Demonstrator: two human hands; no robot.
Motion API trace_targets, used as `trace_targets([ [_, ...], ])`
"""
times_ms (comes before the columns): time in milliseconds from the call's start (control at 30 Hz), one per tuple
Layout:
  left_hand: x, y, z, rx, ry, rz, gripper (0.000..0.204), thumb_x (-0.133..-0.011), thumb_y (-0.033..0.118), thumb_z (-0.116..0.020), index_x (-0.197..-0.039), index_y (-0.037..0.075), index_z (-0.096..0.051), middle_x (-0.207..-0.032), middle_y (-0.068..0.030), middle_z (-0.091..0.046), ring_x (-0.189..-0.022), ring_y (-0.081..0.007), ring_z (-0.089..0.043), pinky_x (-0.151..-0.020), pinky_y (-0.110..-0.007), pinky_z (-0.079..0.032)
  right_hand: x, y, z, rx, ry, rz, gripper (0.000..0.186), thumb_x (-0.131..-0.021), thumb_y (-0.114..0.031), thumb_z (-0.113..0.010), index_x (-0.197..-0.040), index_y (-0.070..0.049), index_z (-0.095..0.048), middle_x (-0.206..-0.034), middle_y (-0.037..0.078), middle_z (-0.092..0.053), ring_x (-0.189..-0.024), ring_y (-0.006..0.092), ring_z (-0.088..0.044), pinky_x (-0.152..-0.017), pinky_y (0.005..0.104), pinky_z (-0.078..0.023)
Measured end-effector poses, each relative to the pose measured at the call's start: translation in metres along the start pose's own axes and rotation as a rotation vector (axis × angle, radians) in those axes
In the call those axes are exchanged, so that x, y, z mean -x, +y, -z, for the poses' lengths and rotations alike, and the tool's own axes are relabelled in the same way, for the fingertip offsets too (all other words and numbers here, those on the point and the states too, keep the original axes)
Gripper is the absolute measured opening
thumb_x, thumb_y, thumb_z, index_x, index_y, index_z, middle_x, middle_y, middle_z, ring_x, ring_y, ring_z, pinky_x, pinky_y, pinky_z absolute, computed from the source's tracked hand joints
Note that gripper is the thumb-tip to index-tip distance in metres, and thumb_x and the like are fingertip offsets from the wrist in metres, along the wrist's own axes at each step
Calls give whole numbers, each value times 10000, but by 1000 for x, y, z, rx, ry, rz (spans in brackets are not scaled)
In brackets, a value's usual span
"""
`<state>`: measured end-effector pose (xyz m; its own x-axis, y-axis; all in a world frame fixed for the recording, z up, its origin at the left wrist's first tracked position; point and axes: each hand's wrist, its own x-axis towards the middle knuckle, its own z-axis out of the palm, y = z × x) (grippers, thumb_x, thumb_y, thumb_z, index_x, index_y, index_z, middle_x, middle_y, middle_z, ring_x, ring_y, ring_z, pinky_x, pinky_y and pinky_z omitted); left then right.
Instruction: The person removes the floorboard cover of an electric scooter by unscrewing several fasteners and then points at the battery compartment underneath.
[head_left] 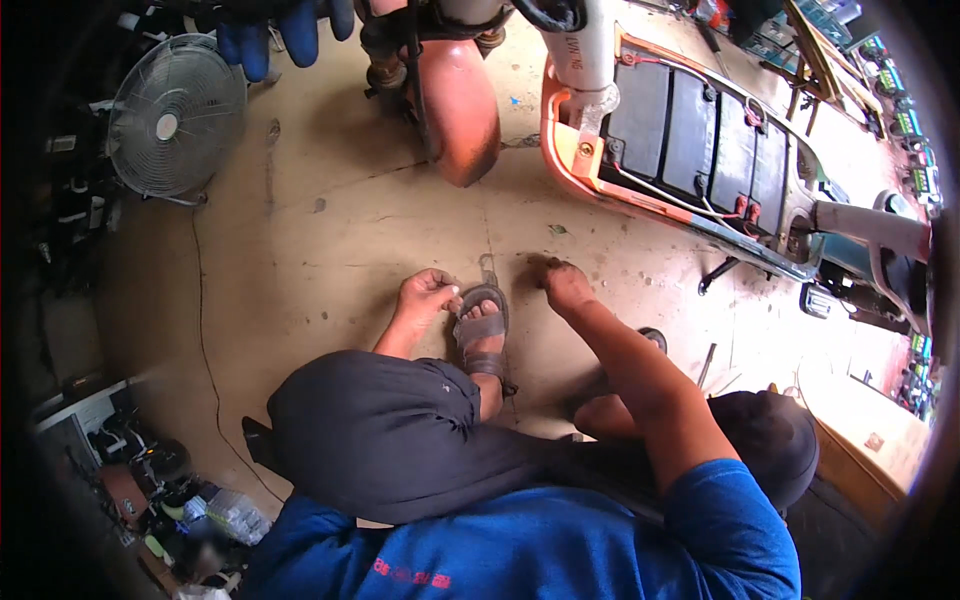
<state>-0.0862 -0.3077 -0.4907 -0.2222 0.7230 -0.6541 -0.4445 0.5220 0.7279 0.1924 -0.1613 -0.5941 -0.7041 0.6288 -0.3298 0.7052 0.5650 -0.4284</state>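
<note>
My left hand [428,296] is closed, thumb and fingertips pinched together beside the dark sandal [482,328] on my foot. Whatever is between those fingers is too small to make out. To the right of the sandal, my right hand [567,286] reaches low over the floor with its fingers curled in. Its fingertips look dark, and I cannot tell what they hold. Ahead stands a scooter with a red front fender [458,110]. Its orange-edged footboard [572,160] lies uncovered, showing black batteries [683,130] joined by cables with red and black ends.
A round metal fan [170,118] stands at the far left, its cord [205,340] trailing along the floor. Blue glove fingers [298,45] hang at the top edge. Assorted parts [165,490] lie at lower left. A wooden box [875,430] sits at right.
</note>
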Motion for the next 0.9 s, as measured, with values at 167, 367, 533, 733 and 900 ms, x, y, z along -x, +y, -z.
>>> trace_targets([
  [167, -13, -12, -3, -110, -6, -62, 136, -896, -38, -694, -983, 22, -608, -815, -60, -681, -672, -151, -682, -602, -296, -574, 0, 0, 7, -61, -19, -69, 198, -843, -116, -623, -995, -63, -739, -1001, 219, -738, -963, 415, -706, -865, 488, -567],
  [367, -31, -27, -15, -179, 0, -109, 130, -900, -39, -684, -1018, 3, -649, -844, -33, -672, -695, -116, -655, -615, -271, -543, 5, -25, 14, -150, 18, -96, 429, -850, -111, -641, -1277, -65, -650, -1204, 238, -687, -1106, 408, -661, -951, 470, -547],
  [533, -36, -34, -26, -273, -42, -62, 139, -924, -25, -685, -1061, -7, -668, -920, -50, -698, -747, -118, -674, -667, -276, -580, 10, -25, -9, -32, -28, 34, 351, -904, -86, -552, -1231, -70, -677, -1198, 223, -689, -1113, 395, -665, -966, 465, -545],
  [733, -31, -29, -38, -323, -59, -149, 116, -931, 1, -671, -1047, 8, -675, -859, -33, -704, -747, -96, -661, -666, -268, -547, 20, -23, -13, -81, 55, 25, 297, -904, -122, -580, -1177, -88, -691, -1153, 201, -688, -1047, 385, -675, -913, 460, -557],
  [900, -22, -19, -52, -362, -76, -22, 99, -936, -28, -624, -1024, 1, -658, -842, -71, -712, -723, -145, -705, -647, -296, -574, 35, -31, 0, -69, 115, 50, 273, -872, -48, -564, -1107, -99, -693, -1068, 171, -694, -991, 373, -683, -862, 460, -565],
])
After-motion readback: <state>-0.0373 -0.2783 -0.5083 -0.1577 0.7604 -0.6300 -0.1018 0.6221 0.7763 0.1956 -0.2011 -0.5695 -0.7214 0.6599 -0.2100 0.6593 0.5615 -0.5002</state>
